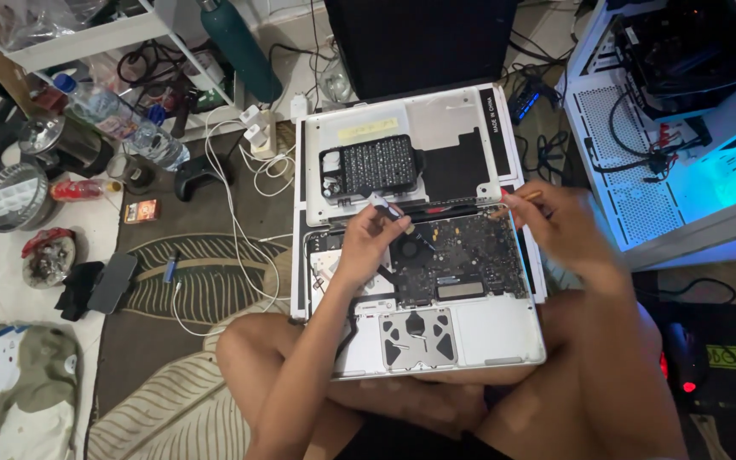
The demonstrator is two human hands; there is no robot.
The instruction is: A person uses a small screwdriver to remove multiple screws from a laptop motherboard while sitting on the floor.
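Opened laptop [470, 328] rests on the person's crossed legs
Left hand [366, 243] pinches a screwdriver [402, 220] over the circuit board [457, 255]; right hand [560, 226] grips a thin orange-tipped tool [521, 197] at the hinge edge

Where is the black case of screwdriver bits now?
In the head view, the black bit case lies on the removed laptop bottom cover, just above the left hand and the opened laptop.
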